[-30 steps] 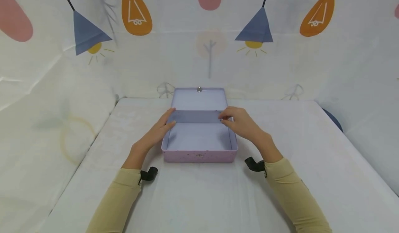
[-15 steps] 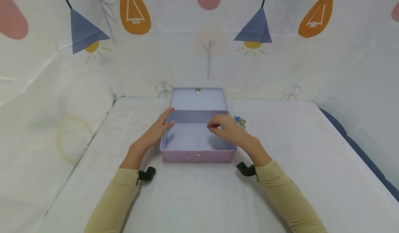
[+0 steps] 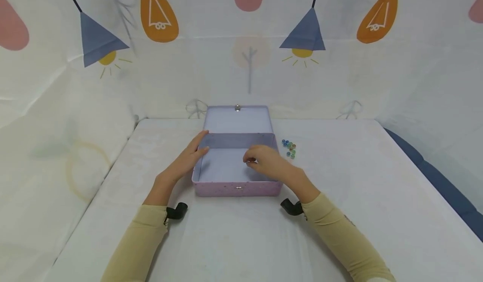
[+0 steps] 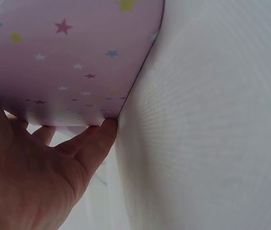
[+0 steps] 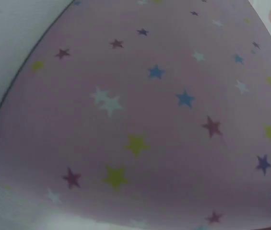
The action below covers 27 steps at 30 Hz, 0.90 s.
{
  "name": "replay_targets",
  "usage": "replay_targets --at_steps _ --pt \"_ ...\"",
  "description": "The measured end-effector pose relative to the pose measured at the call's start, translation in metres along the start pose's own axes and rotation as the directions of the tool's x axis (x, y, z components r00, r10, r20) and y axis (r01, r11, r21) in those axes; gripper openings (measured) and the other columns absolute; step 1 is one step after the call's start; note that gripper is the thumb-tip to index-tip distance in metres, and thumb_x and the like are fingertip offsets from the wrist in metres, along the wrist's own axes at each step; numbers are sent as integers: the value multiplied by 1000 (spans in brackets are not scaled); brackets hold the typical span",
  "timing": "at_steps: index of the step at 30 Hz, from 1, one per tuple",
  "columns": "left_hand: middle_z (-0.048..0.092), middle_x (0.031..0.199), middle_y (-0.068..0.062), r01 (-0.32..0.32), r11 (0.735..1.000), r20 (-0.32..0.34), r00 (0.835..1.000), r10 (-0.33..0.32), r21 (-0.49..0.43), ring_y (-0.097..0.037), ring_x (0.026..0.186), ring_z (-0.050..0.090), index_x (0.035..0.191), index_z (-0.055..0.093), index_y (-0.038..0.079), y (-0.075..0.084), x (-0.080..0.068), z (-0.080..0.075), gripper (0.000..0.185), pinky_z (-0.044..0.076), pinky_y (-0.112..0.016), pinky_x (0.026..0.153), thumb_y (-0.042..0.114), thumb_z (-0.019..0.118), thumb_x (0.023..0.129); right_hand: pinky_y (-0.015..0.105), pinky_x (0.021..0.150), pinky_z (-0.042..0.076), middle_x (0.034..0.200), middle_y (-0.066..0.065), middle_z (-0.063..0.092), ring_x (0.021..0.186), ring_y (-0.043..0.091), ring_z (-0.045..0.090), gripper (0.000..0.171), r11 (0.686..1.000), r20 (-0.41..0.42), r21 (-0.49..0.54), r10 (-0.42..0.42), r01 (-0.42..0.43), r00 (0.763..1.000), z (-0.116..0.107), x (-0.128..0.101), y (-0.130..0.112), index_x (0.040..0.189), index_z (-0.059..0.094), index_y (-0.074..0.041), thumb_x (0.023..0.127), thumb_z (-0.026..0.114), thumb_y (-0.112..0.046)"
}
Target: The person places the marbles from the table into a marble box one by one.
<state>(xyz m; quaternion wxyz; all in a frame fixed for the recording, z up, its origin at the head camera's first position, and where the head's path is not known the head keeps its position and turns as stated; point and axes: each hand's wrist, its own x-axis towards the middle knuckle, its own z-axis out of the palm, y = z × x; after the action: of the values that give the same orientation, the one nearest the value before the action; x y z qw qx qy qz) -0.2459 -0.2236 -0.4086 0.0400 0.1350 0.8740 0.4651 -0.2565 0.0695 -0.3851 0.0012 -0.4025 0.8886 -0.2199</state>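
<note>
A lidded pink tin box [image 3: 216,189], star-printed outside and pale lilac inside, stands with its lid [image 3: 237,120] raised at the back. At its left side my left hand [image 3: 183,161] grips the wall, thumb over the rim and fingers reaching the back corner. In the left wrist view those fingers [image 4: 97,143] touch the starred wall. Over the box's inside is my right hand [image 3: 266,162], thumb and forefinger pinched together on a small marble that is almost wholly hidden. The right wrist view shows only the box's starred outer wall [image 5: 149,115].
Several blue, green and amber glass marbles [image 3: 289,147] lie in a cluster on the table just right of the box. White cloth covers the table [image 3: 241,240]. A printed curtain [image 3: 211,72] hangs behind, and a dark blue thing [image 3: 434,175] shows past the right edge.
My right hand has moved left and toward me, from the box's right back rim to over its inside, uncovering the marbles on the table. The left hand keeps its hold.
</note>
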Motion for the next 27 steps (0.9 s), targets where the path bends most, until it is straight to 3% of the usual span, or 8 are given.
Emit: replay_targets --at_steps 3,10,20,27 --pt "2 169 -5 6 1000 6 1000 -6 -13 -28 157 -3 161 9 20 4 -3 0 63 4 -57 126 30 40 107 26 83 55 99 -2 68 94 12 63 12 1000 41 -5 20 -20 999 3 -1 -3 102 74 -8 93 67 -6" --pt "2 168 -15 7 999 32 999 -5 -50 -35 156 -3 160 9 7 30 -13 -4 63 2 -60 125 18 40 107 28 79 55 98 0 68 90 13 62 14 997 106 -52 55 -49 993 5 -1 -8 100 74 -8 94 62 -3" --pt "1 169 -5 -9 1000 8 1000 9 -26 -28 157 -4 161 8 20 2 -1 0 64 2 -58 125 30 39 107 32 80 55 94 2 72 87 15 62 15 987 209 -145 99 -69 973 2 2 -8 95 75 -8 90 63 0" --pt "2 169 -13 12 999 26 1000 -11 -53 -34 156 -3 161 9 9 26 -11 -3 63 3 -60 125 20 40 107 33 79 54 92 0 71 83 14 59 19 983 229 -141 148 -118 962 3 1 -8 91 75 -10 89 60 2"
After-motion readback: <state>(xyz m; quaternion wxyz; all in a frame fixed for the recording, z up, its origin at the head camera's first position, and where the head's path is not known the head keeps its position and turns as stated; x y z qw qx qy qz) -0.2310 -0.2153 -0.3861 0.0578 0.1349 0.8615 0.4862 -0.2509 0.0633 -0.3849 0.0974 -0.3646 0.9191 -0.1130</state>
